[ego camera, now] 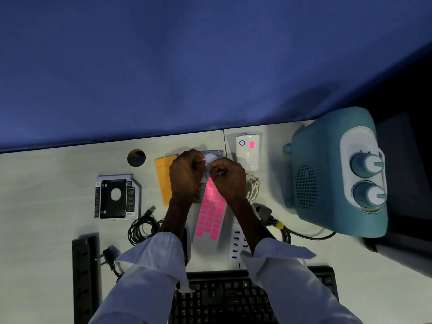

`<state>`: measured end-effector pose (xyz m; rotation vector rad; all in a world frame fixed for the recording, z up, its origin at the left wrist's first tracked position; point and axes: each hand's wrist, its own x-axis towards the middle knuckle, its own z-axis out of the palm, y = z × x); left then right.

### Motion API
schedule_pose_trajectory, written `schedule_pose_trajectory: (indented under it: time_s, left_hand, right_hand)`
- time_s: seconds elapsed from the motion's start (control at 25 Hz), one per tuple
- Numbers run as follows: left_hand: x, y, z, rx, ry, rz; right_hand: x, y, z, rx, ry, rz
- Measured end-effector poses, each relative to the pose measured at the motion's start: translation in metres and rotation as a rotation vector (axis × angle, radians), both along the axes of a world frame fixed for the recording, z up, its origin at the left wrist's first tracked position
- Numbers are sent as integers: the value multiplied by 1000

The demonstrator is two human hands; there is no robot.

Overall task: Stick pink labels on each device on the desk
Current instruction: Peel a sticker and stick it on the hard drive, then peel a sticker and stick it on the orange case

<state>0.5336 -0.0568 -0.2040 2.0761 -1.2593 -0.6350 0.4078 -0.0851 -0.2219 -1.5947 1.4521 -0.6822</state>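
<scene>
one pink label sheet (210, 213), long axis near-far

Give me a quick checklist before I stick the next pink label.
1. Sheet held: ok, right hand grips its top end.
2. Label peeled: cannot tell, left hand's curled fingers hide it.
3. Hard drive reachable: ok, directly beneath both hands.
4. White device labelled: ok.
5. Heater labelled: not ok, none visible.
6. Caddy labelled: not ok, none visible.
</scene>
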Motion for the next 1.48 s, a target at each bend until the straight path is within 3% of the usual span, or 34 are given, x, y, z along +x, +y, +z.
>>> schedule_pose_trajectory:
  time_s: [0.16,0.28,0.44,0.6,0.76,0.92,1.16,1.28,1.4,1.48]
  left_hand:
    - [3,-6,-2,-24,24,36]
    - [15,-16,-5,101,-24,81]
    - [11,-15,-4,107,60,174]
    - [-9,28,4,40,59,174]
    - [-28,91,4,35,-49,148]
    - [-32,122,-5,-5,174,119]
    - [-34,133,7,79,308,112]
    - [-34,136,15,-9,497,293]
    - [-36,135,24,-81,607,415]
    - [-35,135,29,-101,646,465]
  right_hand:
    - [-8,3,3,5,8,-11]
    - [-14,8,6,27,3,-46]
    - [-23,17,17,-4,146,-96]
    - [-36,33,22,23,240,-157]
    - [-43,49,25,24,289,-13]
    - [-44,48,32,115,136,40]
    - [-46,51,42,172,-190,-44]
    - [-50,68,41,317,-198,1]
    - [-58,97,41,478,-160,214]
    - [-61,109,40,497,-162,233]
